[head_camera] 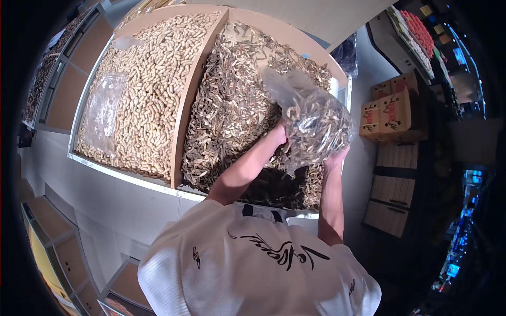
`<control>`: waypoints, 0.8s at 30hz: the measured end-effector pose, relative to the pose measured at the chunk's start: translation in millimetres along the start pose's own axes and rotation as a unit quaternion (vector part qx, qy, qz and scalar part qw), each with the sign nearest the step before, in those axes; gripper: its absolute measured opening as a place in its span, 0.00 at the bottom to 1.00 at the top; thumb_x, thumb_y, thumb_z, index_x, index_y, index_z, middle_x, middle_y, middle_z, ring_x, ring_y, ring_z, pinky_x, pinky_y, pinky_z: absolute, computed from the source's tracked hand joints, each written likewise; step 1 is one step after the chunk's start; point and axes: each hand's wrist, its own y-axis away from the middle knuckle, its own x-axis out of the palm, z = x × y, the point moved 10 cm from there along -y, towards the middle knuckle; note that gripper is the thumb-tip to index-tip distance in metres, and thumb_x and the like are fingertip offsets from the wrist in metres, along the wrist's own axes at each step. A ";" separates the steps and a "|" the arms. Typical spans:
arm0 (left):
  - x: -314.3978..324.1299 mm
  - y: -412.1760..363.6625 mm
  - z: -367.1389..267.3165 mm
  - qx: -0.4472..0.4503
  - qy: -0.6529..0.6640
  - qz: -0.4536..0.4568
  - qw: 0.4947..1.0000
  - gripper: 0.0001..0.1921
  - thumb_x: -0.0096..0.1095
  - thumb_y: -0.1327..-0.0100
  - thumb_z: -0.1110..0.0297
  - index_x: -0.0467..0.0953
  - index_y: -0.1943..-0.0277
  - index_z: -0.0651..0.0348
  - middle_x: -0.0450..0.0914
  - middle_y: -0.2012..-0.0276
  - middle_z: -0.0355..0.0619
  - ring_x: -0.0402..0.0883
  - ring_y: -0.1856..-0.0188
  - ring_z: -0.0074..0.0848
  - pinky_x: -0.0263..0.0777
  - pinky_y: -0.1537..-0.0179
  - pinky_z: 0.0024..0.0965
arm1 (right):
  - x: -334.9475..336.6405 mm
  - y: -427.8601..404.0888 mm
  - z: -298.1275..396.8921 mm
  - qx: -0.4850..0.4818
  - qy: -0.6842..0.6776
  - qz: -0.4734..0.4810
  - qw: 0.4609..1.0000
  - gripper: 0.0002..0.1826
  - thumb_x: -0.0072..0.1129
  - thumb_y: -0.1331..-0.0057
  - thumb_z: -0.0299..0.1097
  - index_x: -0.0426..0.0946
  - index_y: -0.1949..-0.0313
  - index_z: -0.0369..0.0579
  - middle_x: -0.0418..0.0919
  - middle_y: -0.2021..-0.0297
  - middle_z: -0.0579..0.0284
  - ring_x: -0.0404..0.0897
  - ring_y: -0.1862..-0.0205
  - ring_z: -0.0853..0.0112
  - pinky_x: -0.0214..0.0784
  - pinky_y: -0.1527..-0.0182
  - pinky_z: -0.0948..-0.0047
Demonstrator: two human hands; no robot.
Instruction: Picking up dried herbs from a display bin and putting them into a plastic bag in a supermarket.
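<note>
A clear plastic bag [318,128] bulges with dried brown-and-pale strips that look like sliced dried mushrooms. My left hand [281,133] grips its left side, the fingers partly hidden behind the plastic. At the lower right, my right hand [337,156] holds the bag from beneath, with most of its fingers out of sight. The bag is tilted, and its loose, cloudy upper part leans to the upper left. Below it spreads a heap of similar dried strips [225,94] in the right compartment of a display bin, shaded close to my body.
A wooden divider [196,85] separates the strips from peanuts in their shells [154,98]. Another clear bag [104,112] lies on the peanuts. Cardboard boxes [389,112] are stacked at the right, above drawer-like fronts [389,189]. More bins [59,83] stand at the left.
</note>
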 end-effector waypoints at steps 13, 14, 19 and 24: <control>94.4 22.9 -105.1 0.086 -0.020 0.153 0.984 0.33 0.34 0.27 0.40 0.70 0.37 0.59 0.77 0.42 0.48 0.78 0.44 0.37 0.74 0.42 0.47 | 108.2 -57.9 -0.9 -0.019 0.102 0.103 0.989 0.26 0.41 0.27 0.52 0.72 0.44 0.42 0.80 0.57 0.53 0.82 0.59 0.61 0.79 0.60 0.58; 84.9 23.4 -100.3 0.082 -0.011 0.150 0.985 0.33 0.34 0.27 0.39 0.70 0.37 0.59 0.77 0.42 0.48 0.78 0.44 0.38 0.74 0.42 0.48 | 102.3 -55.5 -18.7 0.047 0.061 0.115 0.990 0.26 0.40 0.26 0.51 0.71 0.43 0.42 0.79 0.55 0.52 0.82 0.58 0.60 0.79 0.58 0.57; 31.0 20.0 -67.9 0.062 0.024 0.113 0.991 0.34 0.33 0.27 0.38 0.70 0.36 0.59 0.76 0.41 0.48 0.77 0.43 0.38 0.73 0.42 0.48 | 70.8 -36.0 -52.5 0.106 0.011 0.136 0.985 0.27 0.37 0.25 0.49 0.69 0.39 0.41 0.78 0.49 0.50 0.81 0.54 0.59 0.79 0.53 0.56; 8.4 13.6 -55.2 0.056 0.012 0.098 0.994 0.35 0.32 0.28 0.37 0.69 0.36 0.58 0.76 0.40 0.48 0.76 0.42 0.38 0.72 0.41 0.49 | 38.6 -18.7 -39.9 0.089 0.034 0.077 0.992 0.29 0.38 0.27 0.53 0.67 0.37 0.44 0.76 0.45 0.50 0.78 0.48 0.56 0.74 0.48 0.52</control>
